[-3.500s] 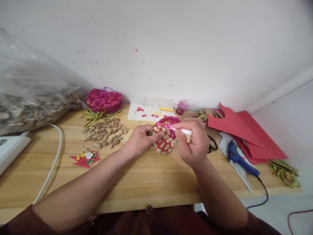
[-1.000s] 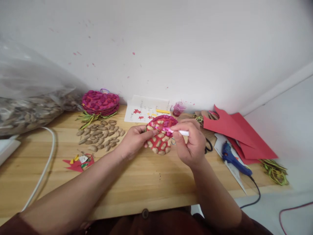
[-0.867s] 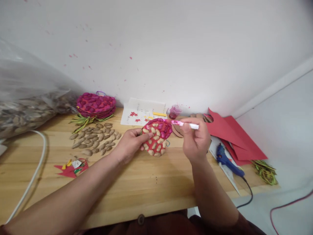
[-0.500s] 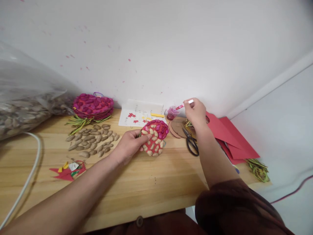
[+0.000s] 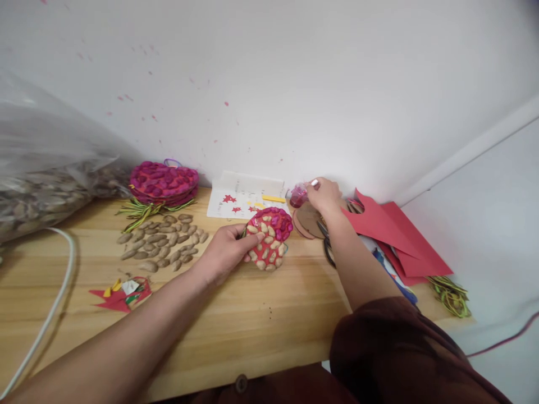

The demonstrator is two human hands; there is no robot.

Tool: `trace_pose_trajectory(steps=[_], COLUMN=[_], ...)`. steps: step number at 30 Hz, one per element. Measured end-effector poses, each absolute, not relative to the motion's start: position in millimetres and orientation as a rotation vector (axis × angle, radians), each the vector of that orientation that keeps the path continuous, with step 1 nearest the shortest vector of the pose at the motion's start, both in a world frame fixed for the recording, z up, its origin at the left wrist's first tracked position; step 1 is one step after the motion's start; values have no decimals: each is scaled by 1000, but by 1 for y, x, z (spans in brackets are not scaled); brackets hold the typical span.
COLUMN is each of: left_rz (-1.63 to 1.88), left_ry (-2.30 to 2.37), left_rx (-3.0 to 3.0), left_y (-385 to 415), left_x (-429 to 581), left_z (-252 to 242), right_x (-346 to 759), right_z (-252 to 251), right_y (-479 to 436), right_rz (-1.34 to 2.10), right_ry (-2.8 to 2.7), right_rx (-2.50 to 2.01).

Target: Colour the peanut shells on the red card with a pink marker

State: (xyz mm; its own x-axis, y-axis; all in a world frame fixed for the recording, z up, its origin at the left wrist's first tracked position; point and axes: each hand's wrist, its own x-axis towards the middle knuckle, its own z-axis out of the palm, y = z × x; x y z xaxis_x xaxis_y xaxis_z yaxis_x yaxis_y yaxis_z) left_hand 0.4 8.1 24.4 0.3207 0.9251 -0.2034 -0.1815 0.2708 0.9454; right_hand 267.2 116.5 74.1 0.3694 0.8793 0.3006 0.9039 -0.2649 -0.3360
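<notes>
Left hand is pinching, thumb on top, the left edge of a round red disc studded with peanuts, holding it over the bench, face up. Its upper-right peanuts are showing magenta; the others are staying bare tan. Right hand is gripping a slim white-handled brush, visible end slanting up-right, tip hidden near a clear plastic cup.

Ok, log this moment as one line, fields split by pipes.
left hand: holding partly painted peanut disc | right hand: holding white-handled brush at pink paint cup | brush tip: not clear | nearby: scissors, loose peanuts
</notes>
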Motion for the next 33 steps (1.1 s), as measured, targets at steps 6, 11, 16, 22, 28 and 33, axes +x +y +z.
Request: trace_pose_trajectory(steps=[6, 11, 16, 22, 28, 33], left_rz=[932, 946, 926, 870, 855, 813], left_ry=[931, 913, 853, 828, 858, 801], left_rx=[978, 1016, 995, 1029, 1025, 1015], left_y=[6, 6, 5, 3, 3, 2], left_x=[2, 3, 2, 0, -1, -1], left_z=[24, 24, 31, 31, 26, 25], right_x=[279, 271, 230, 205, 208, 210], right_z=[84, 81, 76, 68, 62, 58], right_y=[99, 64, 6, -23, -22, -21], right_rz=[-84, 132, 448, 552, 513, 505], right_ry=[-1430, -1297, -1333, -1447, -1475, -1476], right_rx=[-1991, -1517, -1157, -1127, -1135, -1127])
